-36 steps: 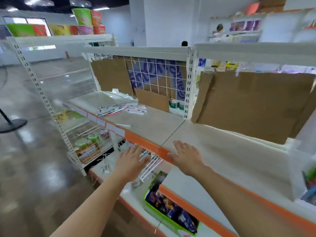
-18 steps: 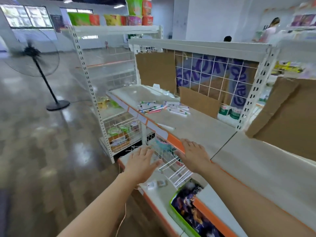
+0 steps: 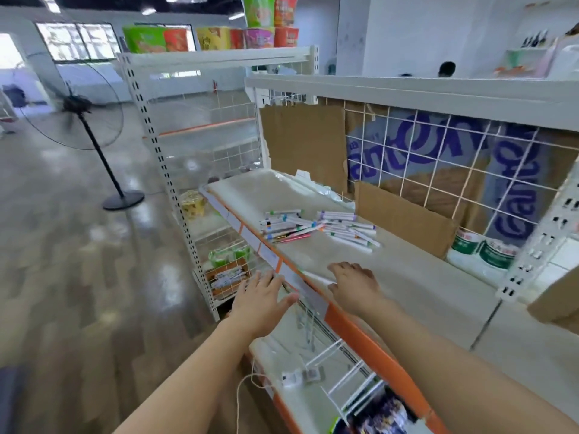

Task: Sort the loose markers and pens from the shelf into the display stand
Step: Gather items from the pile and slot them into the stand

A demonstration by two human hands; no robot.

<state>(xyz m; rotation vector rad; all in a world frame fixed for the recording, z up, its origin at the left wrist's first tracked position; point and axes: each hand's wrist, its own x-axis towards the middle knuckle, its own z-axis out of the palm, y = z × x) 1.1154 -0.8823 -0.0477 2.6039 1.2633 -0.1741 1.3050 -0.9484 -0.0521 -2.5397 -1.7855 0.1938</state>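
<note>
Roughly 2 marker piles (image 3: 319,227), 1 shelf (image 3: 407,277), 2 empty hands.

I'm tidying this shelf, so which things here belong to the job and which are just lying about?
Job: pile of loose white-barrelled markers and pens; single white marker by the right hand.

Lying about: brown cardboard sheet; black pedestal fan; colourful noodle cups.

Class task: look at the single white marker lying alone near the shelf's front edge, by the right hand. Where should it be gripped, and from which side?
Probably pinch the single marker mid-barrel from above: it lies flat on the shelf, so only its top and sides are free. The right hand is nearest.
</note>
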